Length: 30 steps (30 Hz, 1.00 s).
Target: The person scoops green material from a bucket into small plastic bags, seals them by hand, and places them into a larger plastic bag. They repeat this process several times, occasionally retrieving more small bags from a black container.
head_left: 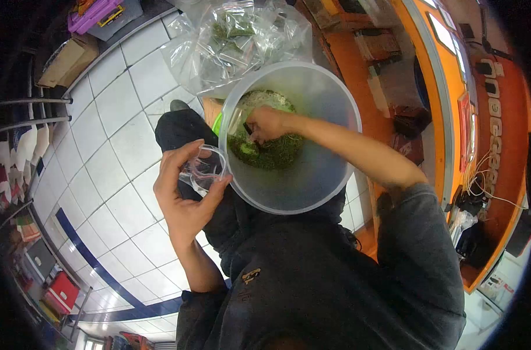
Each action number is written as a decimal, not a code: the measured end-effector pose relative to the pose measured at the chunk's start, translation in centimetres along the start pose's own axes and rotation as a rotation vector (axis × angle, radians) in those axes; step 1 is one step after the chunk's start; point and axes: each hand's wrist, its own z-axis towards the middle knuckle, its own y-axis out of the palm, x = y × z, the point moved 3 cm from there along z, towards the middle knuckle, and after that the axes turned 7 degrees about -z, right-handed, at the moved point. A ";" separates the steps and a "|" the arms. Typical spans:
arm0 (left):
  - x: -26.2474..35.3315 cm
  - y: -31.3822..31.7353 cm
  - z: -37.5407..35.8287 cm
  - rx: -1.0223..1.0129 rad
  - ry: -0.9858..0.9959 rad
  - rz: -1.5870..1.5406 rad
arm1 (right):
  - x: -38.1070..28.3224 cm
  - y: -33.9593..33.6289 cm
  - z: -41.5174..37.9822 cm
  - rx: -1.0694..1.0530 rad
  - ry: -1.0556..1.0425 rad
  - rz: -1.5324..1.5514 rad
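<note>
My left hand (pixel 183 195) holds a small clear plastic cup (pixel 213 166) by its sides, the thumb and fingers spread around it close to the bucket's left rim. A large translucent plastic bucket (pixel 330 146) stands in front of me by my legs. Inside lies dry-looking green plant material (pixel 272 156), crumbly and moss-like, with a paler patch toward the far side. My right hand (pixel 268 123) reaches down into the bucket, fingers closed just over the green material. A small dark shape shows at those fingertips, and I cannot tell what it is.
Beyond the bucket lies a clear plastic bag (pixel 242 49) with some green material in it. An orange counter (pixel 437 76) runs along the right. White floor tiles (pixel 111 175) stretch to the left, with a cardboard box (pixel 70 61) and a purple bin (pixel 93 14) at the upper left.
</note>
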 end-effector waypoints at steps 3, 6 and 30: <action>0.2 0.3 0.2 -0.030 0.037 -0.001 | 0.5 -1.5 -1.6 0.009 0.126 0.153; 1.2 0.8 0.5 -0.042 0.037 -0.010 | 0.0 -3.4 -5.0 0.129 0.203 0.525; 6.4 12.2 -0.4 0.011 0.359 0.332 | -10.0 -5.2 -26.6 1.116 -0.174 0.666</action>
